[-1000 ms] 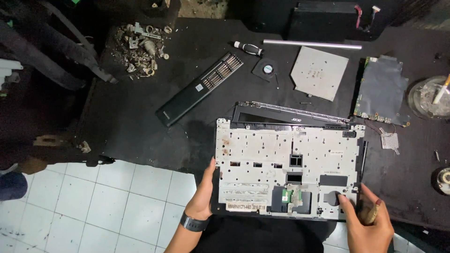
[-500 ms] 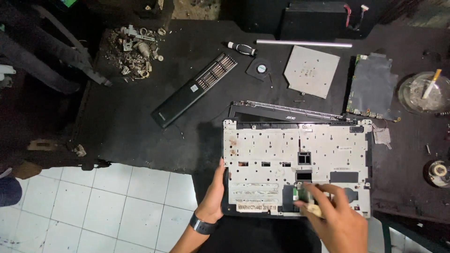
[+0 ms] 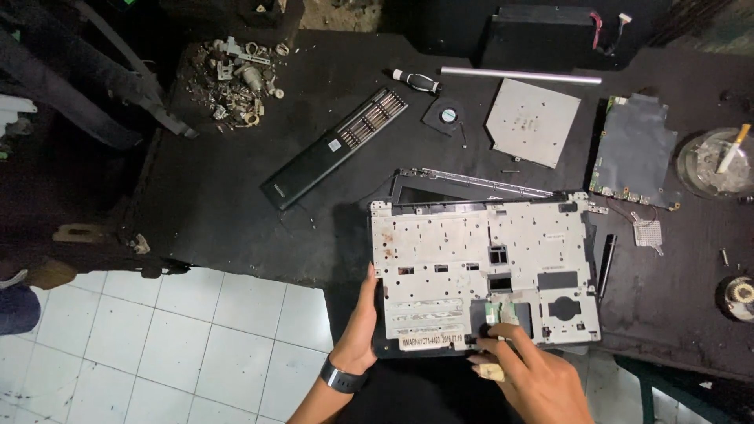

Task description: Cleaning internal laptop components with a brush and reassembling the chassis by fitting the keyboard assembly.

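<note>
A laptop base shell (image 3: pixel 440 243) lies upside down on the black bench, its pale metal inner plate showing. My left hand (image 3: pixel 361 322), with a dark watch on the wrist, grips the shell's near left edge. My right hand (image 3: pixel 530 377) rests at the near edge, its fingertips on the dark touchpad recess (image 3: pixel 503 314) by two small green parts. A small pale object (image 3: pixel 492 371) is tucked in the fingers of my right hand; I cannot tell what it is.
On the bench lie a long black strip cover (image 3: pixel 334 149), a small fan (image 3: pixel 448 116), a screwdriver (image 3: pixel 416 79), a silver rod (image 3: pixel 518 75), a grey plate (image 3: pixel 532 122), a circuit board (image 3: pixel 635 153), a glass ashtray (image 3: pixel 719 161) and scrap metal (image 3: pixel 236 74). White floor tiles (image 3: pixel 196 338) lie below.
My right hand has moved left from the shell's near right corner to its near middle. My left hand has kept its hold on the left edge.
</note>
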